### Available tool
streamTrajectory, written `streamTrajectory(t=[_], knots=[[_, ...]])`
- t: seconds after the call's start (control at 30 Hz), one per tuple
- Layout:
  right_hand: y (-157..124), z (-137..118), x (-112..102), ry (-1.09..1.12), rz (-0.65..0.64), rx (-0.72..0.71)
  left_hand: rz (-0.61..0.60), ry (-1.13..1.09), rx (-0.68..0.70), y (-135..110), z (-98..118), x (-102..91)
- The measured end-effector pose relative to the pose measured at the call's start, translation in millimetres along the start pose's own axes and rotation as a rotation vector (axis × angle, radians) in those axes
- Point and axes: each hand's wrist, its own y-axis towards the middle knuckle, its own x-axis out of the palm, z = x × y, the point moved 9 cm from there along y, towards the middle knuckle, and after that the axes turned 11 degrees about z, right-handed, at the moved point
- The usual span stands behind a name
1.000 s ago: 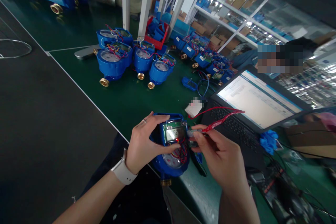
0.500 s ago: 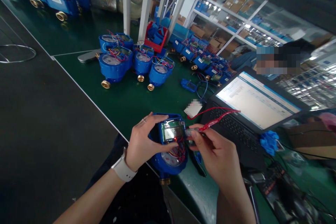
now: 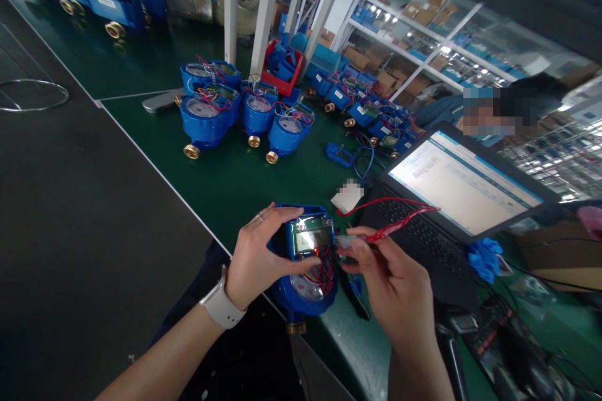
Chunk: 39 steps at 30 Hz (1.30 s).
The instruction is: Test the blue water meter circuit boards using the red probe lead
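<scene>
At the table's near edge sits a blue water meter point(image 3: 305, 297) with a brass fitting pointing toward me. My left hand point(image 3: 263, 247) grips its upper housing, thumb lying over the circuit board and fingers around the far side. The board carries a lit display point(image 3: 311, 239) and a glowing red light. Red and dark wires bunch below it, above the round dial. My right hand point(image 3: 392, 282) pinches a small grey connector point(image 3: 350, 242) with red wires point(image 3: 399, 223), close to the board's right edge. Whether its pins touch the board, I cannot tell.
A laptop point(image 3: 463, 178) stands open at the right, a blue glove point(image 3: 484, 259) beside it. Several water meters point(image 3: 207, 116) stand farther back, near a red bin point(image 3: 285, 69). Black tools point(image 3: 512, 341) lie at lower right. A person point(image 3: 442, 109) is behind the laptop.
My right hand and the connector have shifted slightly right, and a small gap with thin pins shows beside the board. The characters on the display look different. The left hand keeps its grip.
</scene>
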Motion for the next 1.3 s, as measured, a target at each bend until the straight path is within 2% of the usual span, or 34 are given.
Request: streamTrajectory(t=[0.53,0.83,1.3], knots=[[6,-13,5,-0.102,-0.023,-0.095,-0.011,-0.01,-0.019,-4,-4,2.8],[10,-4,4,-0.062,-0.029,-0.029,-0.006,-0.009,-0.027,-2,-3,1.7],[9,-3,5,-0.041,-0.037,-0.033,-0.003,-0.018,-0.024,-3,-3,2.4]])
